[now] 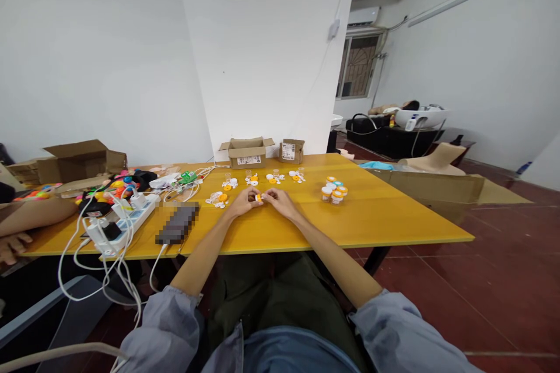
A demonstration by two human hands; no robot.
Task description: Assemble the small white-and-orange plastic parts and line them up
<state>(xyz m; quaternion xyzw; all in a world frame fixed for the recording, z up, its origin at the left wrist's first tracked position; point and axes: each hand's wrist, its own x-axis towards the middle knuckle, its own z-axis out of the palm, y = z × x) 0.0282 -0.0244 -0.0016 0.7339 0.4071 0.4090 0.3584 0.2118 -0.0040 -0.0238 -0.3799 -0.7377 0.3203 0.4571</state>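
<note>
Above the yellow table, my left hand (pixel 245 202) pinches a small orange-and-white round cap (pixel 258 198). The bent fingers of my right hand (pixel 280 201) close on the cap's right side, so both hands meet at it. Finer details of the cap are too small to make out. Just left of my left hand lie loose orange rings (pixel 223 197) and small white discs. Beyond my hands runs a row of parts in little groups, with clear cups (pixel 248 175), white caps (pixel 233 182) and orange caps (pixel 296 178). To the right, several white jars with orange or blue lids (pixel 336 193) stand clustered.
Two cardboard boxes (pixel 248 154) stand at the table's back edge. On the left are a dark phone (pixel 177 225), a white power strip (pixel 126 226) with tangled cables, colourful toys and another person's arm (pixel 39 222). A large carton (pixel 437 192) lies beyond the table's right side.
</note>
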